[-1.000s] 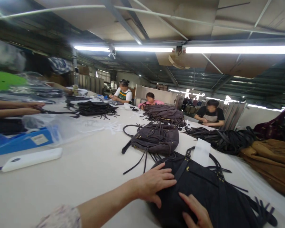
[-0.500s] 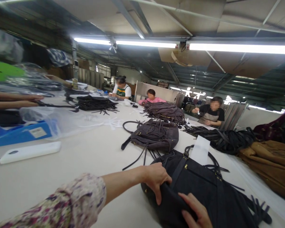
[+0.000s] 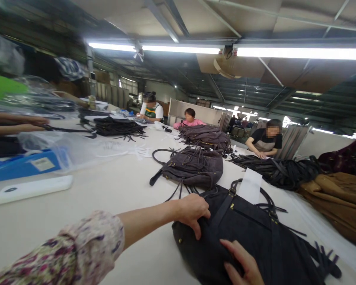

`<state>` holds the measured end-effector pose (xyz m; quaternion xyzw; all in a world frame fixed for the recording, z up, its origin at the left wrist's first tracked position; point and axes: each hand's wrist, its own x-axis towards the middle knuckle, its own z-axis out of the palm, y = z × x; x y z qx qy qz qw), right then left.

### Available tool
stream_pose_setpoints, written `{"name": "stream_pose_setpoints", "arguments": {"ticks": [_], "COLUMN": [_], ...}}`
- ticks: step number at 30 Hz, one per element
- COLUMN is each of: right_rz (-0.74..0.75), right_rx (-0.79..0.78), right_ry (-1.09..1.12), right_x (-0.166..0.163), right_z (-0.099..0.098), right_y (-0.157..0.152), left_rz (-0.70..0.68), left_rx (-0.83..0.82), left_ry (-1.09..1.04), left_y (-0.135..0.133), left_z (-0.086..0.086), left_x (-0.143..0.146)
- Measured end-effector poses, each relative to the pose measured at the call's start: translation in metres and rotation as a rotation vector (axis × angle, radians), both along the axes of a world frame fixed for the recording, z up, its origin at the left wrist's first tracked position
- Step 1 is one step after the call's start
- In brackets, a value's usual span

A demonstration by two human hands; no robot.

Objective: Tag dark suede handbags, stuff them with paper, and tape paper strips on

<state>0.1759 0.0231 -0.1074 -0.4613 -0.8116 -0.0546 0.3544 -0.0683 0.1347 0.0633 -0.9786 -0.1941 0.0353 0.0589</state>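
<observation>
A black handbag (image 3: 249,233) with brass-coloured fittings and long handles lies on the white table in front of me. My left hand (image 3: 192,211) is on its left end, fingers curled and thumb pointing down against the fabric, gripping it. Lower down, my right hand (image 3: 245,263) rests on the front of the bag with thumb and fingers apart; its lower part is cut off by the frame. Just beyond is a dark grey handbag (image 3: 195,168) with a looped handle and thin straps. A white paper sheet (image 3: 250,186) stands at the black bag's handles.
Stacked dark bags (image 3: 206,136), black straps (image 3: 273,168) and brown bags (image 3: 338,202) lie around the table. Left are a white flat device (image 3: 32,190), a blue box (image 3: 26,164) and clear plastic (image 3: 86,148). Another person's hands (image 3: 32,124) hold a strap; several co-workers sit beyond.
The raised fold of the black handbag between my hands has flattened. My left hand has shifted slightly left and up. The co-worker at right has lowered a raised hand to the table.
</observation>
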Motion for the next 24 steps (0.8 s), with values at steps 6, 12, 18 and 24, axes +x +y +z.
{"name": "stream_pose_setpoints", "arguments": {"ticks": [6, 12, 18, 24], "right_rz": [-0.014, 0.068, 0.196, 0.269], "right_rx": [0.128, 0.136, 0.003, -0.223], "right_ry": [0.062, 0.141, 0.279, 0.291], "right_x": [-0.005, -0.020, -0.028, -0.021], "right_z": [0.000, 0.021, 0.044, 0.035], "right_y": [-0.001, -0.006, -0.009, -0.006], "left_rz": [-0.163, 0.029, -0.001, -0.165], "left_rx": [-0.001, -0.033, -0.346, -0.256], "left_ry": [-0.152, -0.111, -0.125, 0.084], "left_y": [-0.027, -0.041, -0.010, 0.013], "left_z": [0.009, -0.038, -0.028, -0.021], "left_x": [0.003, 0.012, 0.010, 0.022]}}
